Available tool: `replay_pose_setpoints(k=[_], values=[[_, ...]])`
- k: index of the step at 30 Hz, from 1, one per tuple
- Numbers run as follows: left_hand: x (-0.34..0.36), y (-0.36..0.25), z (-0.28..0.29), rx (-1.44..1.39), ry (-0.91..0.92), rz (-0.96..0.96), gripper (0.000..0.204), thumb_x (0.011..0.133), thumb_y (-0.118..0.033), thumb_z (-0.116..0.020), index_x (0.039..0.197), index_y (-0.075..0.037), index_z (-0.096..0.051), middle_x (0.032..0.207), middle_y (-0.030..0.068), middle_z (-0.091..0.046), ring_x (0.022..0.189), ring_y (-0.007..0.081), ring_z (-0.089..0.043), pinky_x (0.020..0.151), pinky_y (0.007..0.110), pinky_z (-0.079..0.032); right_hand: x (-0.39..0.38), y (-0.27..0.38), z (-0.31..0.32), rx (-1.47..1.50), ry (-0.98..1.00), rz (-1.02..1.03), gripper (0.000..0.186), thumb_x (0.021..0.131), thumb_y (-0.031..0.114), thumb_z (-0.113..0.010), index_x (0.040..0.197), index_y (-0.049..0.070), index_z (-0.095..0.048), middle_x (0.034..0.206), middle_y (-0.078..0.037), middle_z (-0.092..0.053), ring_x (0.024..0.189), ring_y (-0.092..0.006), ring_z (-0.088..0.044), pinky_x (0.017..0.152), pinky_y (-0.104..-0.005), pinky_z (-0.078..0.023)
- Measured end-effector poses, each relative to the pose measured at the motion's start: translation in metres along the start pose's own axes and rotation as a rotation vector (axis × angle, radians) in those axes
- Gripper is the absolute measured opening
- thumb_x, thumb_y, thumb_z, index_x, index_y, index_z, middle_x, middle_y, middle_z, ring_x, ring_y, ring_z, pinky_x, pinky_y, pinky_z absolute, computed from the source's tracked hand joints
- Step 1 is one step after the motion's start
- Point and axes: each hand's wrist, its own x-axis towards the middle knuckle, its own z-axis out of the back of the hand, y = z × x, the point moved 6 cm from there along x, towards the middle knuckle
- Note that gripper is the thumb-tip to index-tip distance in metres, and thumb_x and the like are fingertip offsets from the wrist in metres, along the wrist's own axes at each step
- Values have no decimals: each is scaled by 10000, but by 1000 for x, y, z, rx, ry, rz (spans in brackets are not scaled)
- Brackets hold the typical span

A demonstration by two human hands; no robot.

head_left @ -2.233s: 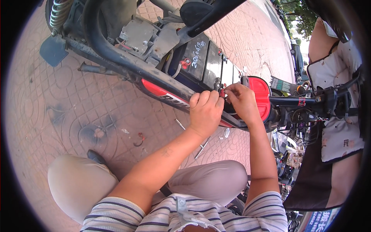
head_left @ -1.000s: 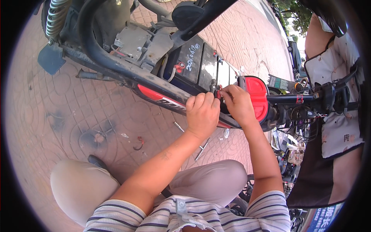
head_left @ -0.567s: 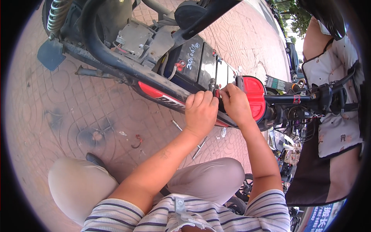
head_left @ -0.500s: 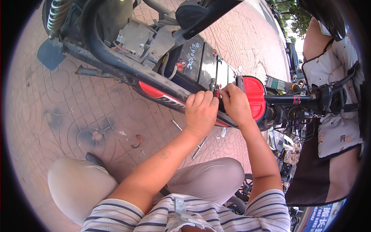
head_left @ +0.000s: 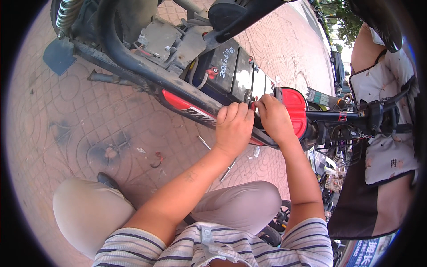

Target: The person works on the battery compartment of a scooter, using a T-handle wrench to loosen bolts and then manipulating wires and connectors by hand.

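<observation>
Black batteries [head_left: 227, 66] sit in a row in the open floor well of an electric scooter, the nearest one marked with white handwriting. Over the well's near edge, my left hand [head_left: 235, 129] is closed with curled fingers; its fingertips hide whatever they grip. Right beside it, my right hand [head_left: 276, 120] pinches at the battery terminals, its thumb and forefinger close to a small red piece. A red-capped terminal [head_left: 214, 70] with a grey cable shows on the nearest battery. What lies between my fingertips is too small to name.
The scooter's black frame tube [head_left: 178, 86] with a red trim panel runs along the well. A red plastic part [head_left: 293, 104] borders its front end. On the paving lie a metal rod-like tool [head_left: 229, 170] and a red wire scrap [head_left: 157, 159]. A padded apron [head_left: 387, 160] hangs at the handlebar.
Both hands stay at the same spot by the terminals, with only slight shifts of the fingers. The whole view has moved a little.
</observation>
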Motion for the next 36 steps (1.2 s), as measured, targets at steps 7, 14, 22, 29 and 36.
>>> replay_pose_setpoints(k=[7, 14, 22, 29, 36], values=[[0, 0, 0, 8, -7, 8, 128, 772, -215, -694, 855, -136, -637, 950, 21, -553, 1001, 220, -521, 880, 391, -329, 4, -5, 8, 201, 54, -57, 177, 907, 135, -641, 872, -37, -624, 775, -221, -653, 696, -371, -642, 644, -424, -512], [1, -2, 4, 11, -43, 3, 80, 787, -191, -616, 822, -120, -620, 926, 21, -551, 975, 202, -522, 877, 365, -345, -1, -23, -8, 537, 26, -323, 167, 885, 105, -698, 899, -55, -654, 711, -153, -663, 576, -185, -615, 564, -317, -495], [1, 0, 2, 10, -45, 4, 99, 795, -216, -673, 813, -131, -625, 916, 16, -543, 971, 211, -523, 874, 384, -328, -3, -17, 0, 402, 43, -203, 140, 882, 75, -698, 938, -53, -686, 735, -104, -692, 665, -117, -644, 629, -283, -526], [3, -1, 2, -51, -33, 73, 70, 796, -198, -671, 811, -137, -641, 908, 8, -550, 959, 202, -534, 868, 372, -337, -5, -37, -12, 555, 89, -319, 69, 911, 51, -674, 922, -16, -659, 757, -24, -669, 683, -73, -619, 605, -218, -491], [0, 2, 1, -76, -98, 56, 49, 785, -189, -672, 817, -156, -655, 860, -23, -559, 921, 177, -547, 856, 352, -341, -4, -47, -19, 682, 107, -413, 102, 890, 80, -710, 919, -16, -696, 752, -36, -678, 671, -81, -629, 626, -230, -526]])
